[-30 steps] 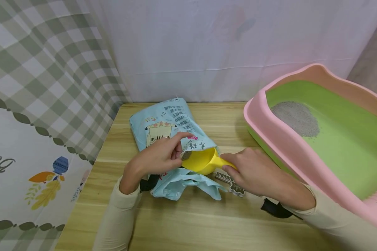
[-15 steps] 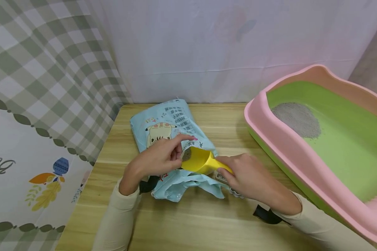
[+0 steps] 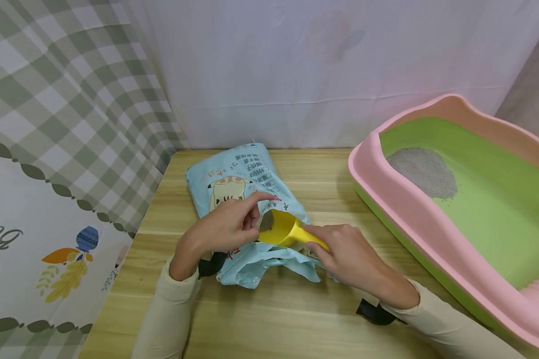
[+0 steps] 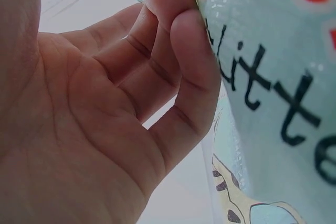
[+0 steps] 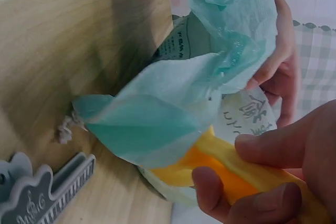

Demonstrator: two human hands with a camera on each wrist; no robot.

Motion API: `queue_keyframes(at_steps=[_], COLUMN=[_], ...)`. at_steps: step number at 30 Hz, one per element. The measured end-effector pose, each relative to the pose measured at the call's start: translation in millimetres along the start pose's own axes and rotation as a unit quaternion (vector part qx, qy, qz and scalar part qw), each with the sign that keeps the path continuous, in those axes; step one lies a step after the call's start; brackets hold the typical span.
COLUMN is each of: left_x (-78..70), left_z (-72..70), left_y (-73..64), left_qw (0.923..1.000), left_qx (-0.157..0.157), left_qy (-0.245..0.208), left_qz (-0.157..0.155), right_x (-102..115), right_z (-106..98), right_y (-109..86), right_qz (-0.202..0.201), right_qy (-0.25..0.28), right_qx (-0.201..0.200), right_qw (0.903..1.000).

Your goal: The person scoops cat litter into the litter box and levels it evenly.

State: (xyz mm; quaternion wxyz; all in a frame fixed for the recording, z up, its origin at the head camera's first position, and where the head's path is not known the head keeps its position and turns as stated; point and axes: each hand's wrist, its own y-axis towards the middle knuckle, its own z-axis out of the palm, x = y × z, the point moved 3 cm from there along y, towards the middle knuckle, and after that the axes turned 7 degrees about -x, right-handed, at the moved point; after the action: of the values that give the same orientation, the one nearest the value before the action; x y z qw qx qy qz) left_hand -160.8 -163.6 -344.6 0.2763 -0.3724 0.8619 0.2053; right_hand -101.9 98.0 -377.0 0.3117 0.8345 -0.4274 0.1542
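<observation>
A light-blue cat litter bag lies on the table, its mouth facing me and its front flap crumpled. My left hand pinches the upper edge of that mouth; in the left wrist view the curled fingers lie against the printed plastic. With my right hand I grip the handle of a yellow scoop, whose bowl sits inside the mouth with grey litter at its far end. From the right wrist view, the bag's flap hides much of the scoop's bowl.
To the right stands a green litter box with a pink rim, holding a pile of grey litter. A grey clip with music-style markings lies beside the bag, mostly behind my right hand in the head view. Curtains hang behind and left.
My right hand has moved left with the scoop, taking its bowl further into the bag, and now covers most of the grey clip. The left hand keeps its place on the bag's edge.
</observation>
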Motion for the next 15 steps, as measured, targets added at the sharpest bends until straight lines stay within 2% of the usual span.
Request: queue_keyframes(at_steps=[9, 15], left_x=[-0.1, -1.3], left_z=[-2.1, -5.1], left_y=[-1.7, -2.8], left_qw=[0.9999, 0.9995], left_qx=[0.0, -0.02], left_qy=[0.003, 0.02], left_qz=[-0.01, 0.016], right_x=[-2.8, -3.4], right_z=[6.2, -3.3], right_y=[1.2, -3.8], right_qz=[0.003, 0.001], right_qy=[0.022, 0.022], right_qx=[-0.007, -0.019], right_qw=[0.9997, 0.9996])
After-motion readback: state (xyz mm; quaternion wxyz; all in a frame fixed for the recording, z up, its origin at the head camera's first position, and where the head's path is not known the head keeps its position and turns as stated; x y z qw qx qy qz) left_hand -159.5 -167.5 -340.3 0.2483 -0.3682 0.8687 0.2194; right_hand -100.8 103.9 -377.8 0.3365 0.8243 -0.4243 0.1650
